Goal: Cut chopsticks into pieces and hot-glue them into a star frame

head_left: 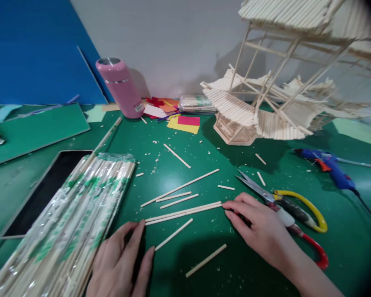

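Two long thin wooden sticks (pixel 185 213) lie side by side on the green table between my hands. My left hand (pixel 120 260) touches their left ends with its fingertips. Its thumb is spread apart, by the end of a shorter stick (pixel 174 234). At the right ends, my right hand (pixel 256 225) has its thumb and index finger closed around the tips. Other cut sticks (pixel 179 188) lie just beyond, and one thicker short stick (pixel 205 260) is nearer to me. Scissors (pixel 266 196) with yellow and red handles rest beside my right hand, partly behind it.
Plastic-wrapped chopstick packs (pixel 77 214) lie at left over a black flat panel (pixel 46 194). A pink flask (pixel 122 88) and coloured paper (pixel 184 123) stand at the back. At right are a stick-built pavilion model (pixel 235 103) and a blue glue gun (pixel 327 165) with its cord.
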The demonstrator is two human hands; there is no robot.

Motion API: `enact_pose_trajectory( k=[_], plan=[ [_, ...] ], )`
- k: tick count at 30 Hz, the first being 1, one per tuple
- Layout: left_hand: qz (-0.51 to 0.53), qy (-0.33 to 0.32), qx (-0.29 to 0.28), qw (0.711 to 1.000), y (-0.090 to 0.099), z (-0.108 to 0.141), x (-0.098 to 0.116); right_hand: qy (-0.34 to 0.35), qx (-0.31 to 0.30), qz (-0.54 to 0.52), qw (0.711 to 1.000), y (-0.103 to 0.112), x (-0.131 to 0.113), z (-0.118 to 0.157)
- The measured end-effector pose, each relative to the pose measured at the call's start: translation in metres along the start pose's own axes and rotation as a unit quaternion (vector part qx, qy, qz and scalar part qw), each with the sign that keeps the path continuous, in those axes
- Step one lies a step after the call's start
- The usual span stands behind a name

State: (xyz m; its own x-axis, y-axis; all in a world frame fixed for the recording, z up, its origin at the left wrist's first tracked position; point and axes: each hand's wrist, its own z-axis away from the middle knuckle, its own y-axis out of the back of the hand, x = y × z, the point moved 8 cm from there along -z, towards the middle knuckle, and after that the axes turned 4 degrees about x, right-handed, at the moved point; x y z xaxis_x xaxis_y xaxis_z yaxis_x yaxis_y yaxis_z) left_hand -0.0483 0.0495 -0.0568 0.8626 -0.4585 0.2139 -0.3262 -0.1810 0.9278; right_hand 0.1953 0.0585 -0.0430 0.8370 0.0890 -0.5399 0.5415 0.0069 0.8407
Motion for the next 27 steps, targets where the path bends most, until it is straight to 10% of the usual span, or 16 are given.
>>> enact_pose_trajectory(
  k=[27],
  plan=[
    [-0.011, 0.020, -0.006, 1.000, 0.0059, -0.0006, 0.0051, 0.029, 0.031, 0.014, 0.999, -0.0046, 0.0033, 0.0027]
  ],
)
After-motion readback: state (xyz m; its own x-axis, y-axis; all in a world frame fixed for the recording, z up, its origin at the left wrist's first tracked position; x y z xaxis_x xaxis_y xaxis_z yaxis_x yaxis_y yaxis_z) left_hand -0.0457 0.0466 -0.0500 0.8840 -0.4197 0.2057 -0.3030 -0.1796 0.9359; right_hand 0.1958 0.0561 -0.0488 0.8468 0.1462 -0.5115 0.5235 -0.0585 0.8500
